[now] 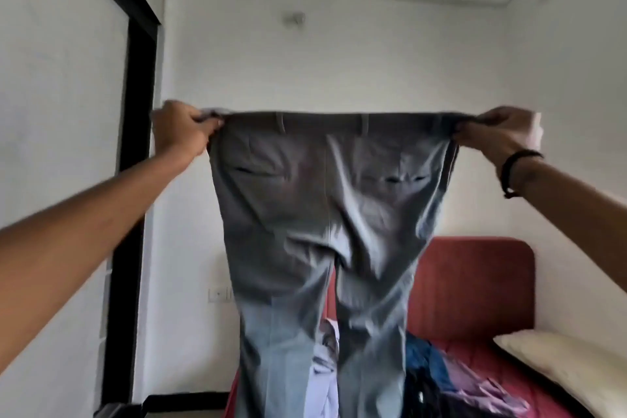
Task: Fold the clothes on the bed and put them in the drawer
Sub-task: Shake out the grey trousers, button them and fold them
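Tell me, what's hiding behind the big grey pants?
Behind the grey pants peek a red headboard and a pile of clothes on the bed. The pants cover the rest of the pile.

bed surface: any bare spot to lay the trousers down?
Little shows. One bare strip of red bed lies between the clothes pile and the pillow. The pile crowds the middle; the grey trousers, gripped by left hand and right hand, hide the rest.

Red bed with clothes pile, pale pillow.
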A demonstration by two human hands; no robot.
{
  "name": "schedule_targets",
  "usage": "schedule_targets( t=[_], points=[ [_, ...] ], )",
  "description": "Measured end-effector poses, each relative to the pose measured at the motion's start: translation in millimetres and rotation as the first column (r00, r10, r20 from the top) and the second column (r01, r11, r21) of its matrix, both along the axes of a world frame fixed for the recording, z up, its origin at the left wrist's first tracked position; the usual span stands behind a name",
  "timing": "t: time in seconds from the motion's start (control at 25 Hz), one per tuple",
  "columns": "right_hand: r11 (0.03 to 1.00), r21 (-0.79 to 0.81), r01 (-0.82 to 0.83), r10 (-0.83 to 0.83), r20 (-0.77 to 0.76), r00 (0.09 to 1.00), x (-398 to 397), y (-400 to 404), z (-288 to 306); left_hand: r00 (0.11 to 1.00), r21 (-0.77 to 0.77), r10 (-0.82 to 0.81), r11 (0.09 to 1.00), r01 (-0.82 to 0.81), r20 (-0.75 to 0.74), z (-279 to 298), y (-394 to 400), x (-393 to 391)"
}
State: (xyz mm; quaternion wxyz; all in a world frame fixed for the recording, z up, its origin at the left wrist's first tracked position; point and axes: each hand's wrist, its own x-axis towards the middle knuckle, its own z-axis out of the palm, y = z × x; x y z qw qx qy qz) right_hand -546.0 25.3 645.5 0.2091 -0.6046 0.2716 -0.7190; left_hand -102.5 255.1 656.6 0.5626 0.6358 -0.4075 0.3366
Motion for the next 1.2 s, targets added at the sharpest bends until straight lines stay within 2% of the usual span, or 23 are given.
schedule_targets(
  t=[0.08, 0.16, 0.24, 0.32, 0.4, 0.44, 0.56, 0.6, 0.64, 0.68, 0.72, 0.76, 0.84, 0.88, 0.92, 1.0, 1.08, 1.16, 1.2],
  points=[
    [0.979, -0.073, -0.191, 0.195, 0.057, 0.979, -26.2, 36.4, -26.4, 0.994, -0.038, 0.011, 0.999, -0.007, 0.111, -24.6, 52.2, -25.8],
    [0.933, -0.067, -0.355, 0.358, 0.052, 0.932, -61.7, 61.6, -88.6, 0.975, 0.062, 0.061, 0.995, -0.076, 0.215, -88.8, 110.0, -50.2],
    [0.96, 0.073, -0.27, 0.278, -0.139, 0.951, -95.2, 77.7, -190.5, 0.974, 0.24, -0.029, 0.97, -0.027, 0.225, -194.3, 168.1, -78.2],
    [0.956, 0.244, -0.161, 0.231, -0.29, 0.929, -118.5, 97.9, -317.3, 0.979, 0.4, -0.182, 0.907, 0.131, 0.092, -312.1, 215.4, -105.9],
    [0.939, 0.341, -0.054, 0.223, -0.479, 0.849, -123.7, 133.8, -433.0, 0.985, 0.568, -0.17, 0.809, 0.153, -0.023, -423.8, 247.8, -126.4],
    [0.924, 0.382, 0.019, 0.228, -0.591, 0.773, -123.9, 154.5, -485.3, 0.991, 0.675, -0.123, 0.728, 0.12, -0.044, -477.1, 261.2, -135.8],
    [0.896, 0.401, 0.192, 0.247, -0.808, 0.535, -121.8, 194.9, -603.9, 0.996, 0.934, 0.066, 0.356, 0.024, -0.051, -602.2, 276.1, -147.1],
    [0.864, 0.446, 0.234, 0.326, -0.849, 0.417, -120.5, 204.3, -628.2, 0.994, 0.973, 0.102, 0.232, 0.006, -0.031, -630.0, 278.5, -148.3],
    [0.853, 0.431, 0.293, 0.363, -0.895, 0.261, -119.8, 211.6, -648.6, 0.994, 0.986, 0.104, 0.165, 0.012, -0.03, -646.0, 281.0, -150.2],
    [0.901, 0.304, 0.31, 0.294, -0.953, 0.08, -119.5, 216.9, -665.3, 0.995, 0.987, 0.083, 0.155, 0.035, -0.048, -652.8, 281.7, -153.5],
    [0.951, 0.159, 0.265, 0.18, -0.982, -0.055, -117.2, 225.0, -678.1, 0.997, 0.981, 0.037, 0.183, 0.057, -0.065, -656.7, 279.0, -158.2],
    [0.974, 0.127, 0.188, 0.146, -0.985, -0.088, -111.0, 234.4, -685.2, 0.997, 0.968, -0.009, 0.24, 0.072, -0.072, -658.7, 271.3, -165.5],
    [0.993, 0.104, -0.05, 0.104, -0.994, -0.019, -86.3, 249.6, -697.8, 0.991, 0.932, -0.048, 0.337, 0.135, -0.126, -663.2, 238.8, -186.1],
    [0.978, 0.142, -0.152, 0.145, -0.989, 0.006, -70.6, 255.7, -701.4, 0.983, 0.916, -0.003, 0.362, 0.173, -0.185, -668.3, 218.4, -194.8],
    [0.951, 0.2, -0.235, 0.203, -0.979, -0.012, -57.2, 259.2, -703.0, 0.959, 0.901, 0.077, 0.372, 0.225, -0.272, -682.5, 197.4, -198.5],
    [0.912, 0.254, -0.322, 0.26, -0.965, -0.023, -44.4, 264.8, -711.2, 0.857, 0.855, 0.234, 0.381, 0.353, -0.458, -707.1, 166.6, -197.7],
    [0.907, 0.28, -0.316, 0.327, -0.939, 0.109, -42.7, 266.1, -715.2, 0.723, 0.748, 0.278, 0.463, 0.476, -0.632, -725.6, 155.2, -192.6],
    [0.92, 0.281, -0.274, 0.358, -0.887, 0.292, -39.9, 262.6, -709.1, 0.534, 0.514, 0.168, 0.608, 0.606, -0.828, -729.8, 156.9, -191.9],
    [0.924, 0.278, -0.263, 0.36, -0.862, 0.355, -35.0, 259.5, -703.4, 0.441, 0.386, 0.089, 0.654, 0.651, -0.893, -728.3, 159.6, -193.0]
  ],
)
